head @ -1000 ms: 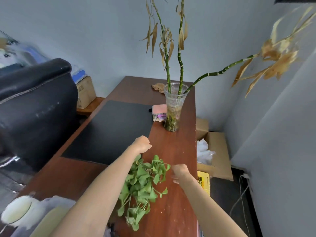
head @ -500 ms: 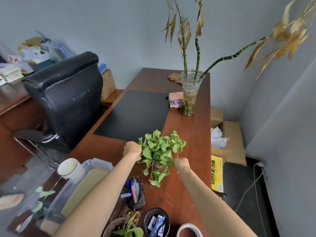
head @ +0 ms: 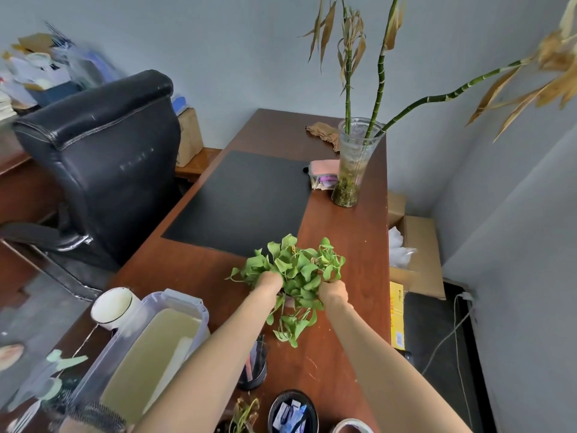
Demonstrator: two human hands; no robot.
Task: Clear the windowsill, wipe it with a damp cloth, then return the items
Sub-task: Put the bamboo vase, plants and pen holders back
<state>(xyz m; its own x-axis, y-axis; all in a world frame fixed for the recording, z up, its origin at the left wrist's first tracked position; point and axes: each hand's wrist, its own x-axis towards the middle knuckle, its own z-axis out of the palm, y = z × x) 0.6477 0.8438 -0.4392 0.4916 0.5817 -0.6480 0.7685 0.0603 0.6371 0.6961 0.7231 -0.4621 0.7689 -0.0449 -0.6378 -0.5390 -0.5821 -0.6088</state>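
Observation:
A small potted plant with green heart-shaped leaves (head: 296, 270) sits over the brown desk (head: 343, 245) near its right edge. My left hand (head: 270, 281) and my right hand (head: 333, 292) reach into the leaves from either side, gripping the pot; the pot itself is hidden under the foliage. A pink cloth (head: 324, 176) lies farther back beside a tall glass vase (head: 352, 164) holding bamboo stalks with dry leaves.
A black mat (head: 243, 201) covers the desk's middle. A lidded plastic box (head: 146, 348), white jar (head: 114, 304), pen cup (head: 254, 367), dish of small items (head: 292, 412) and tape roll (head: 352, 428) crowd the near end. Black chair (head: 103, 157) left; cardboard box (head: 418, 254) on the floor right.
The view turned left and down, so more of the near desk shows. Both hands stayed on the potted plant and have drawn closer together in its leaves, farther along the desk.

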